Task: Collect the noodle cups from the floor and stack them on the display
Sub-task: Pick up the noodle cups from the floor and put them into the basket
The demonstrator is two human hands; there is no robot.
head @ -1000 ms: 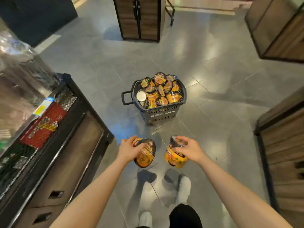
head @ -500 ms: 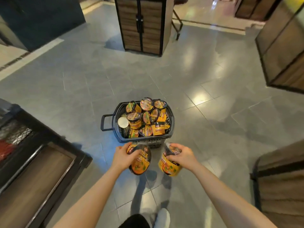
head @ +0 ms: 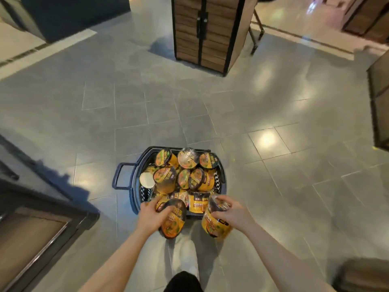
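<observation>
A dark plastic basket (head: 223, 180) stands on the grey tiled floor, heaped with several orange and black noodle cups (head: 165, 179). My left hand (head: 152, 213) grips one tilted noodle cup (head: 173, 223) by its rim, lid facing me. My right hand (head: 231, 211) holds a second noodle cup (head: 213, 223) from above, at its top. Both cups hang just over the near edge of the basket.
A dark display unit with a wooden panel (head: 35, 234) stands at the left. A tall wood-slat cabinet (head: 206, 32) stands ahead, and more wooden shelving (head: 381, 102) lines the right edge. My white shoe (head: 185, 256) is on the tiles below the cups.
The view has swung up and away from the left display. The basket now lies closer beneath my hands, which still hold the same two cups.
</observation>
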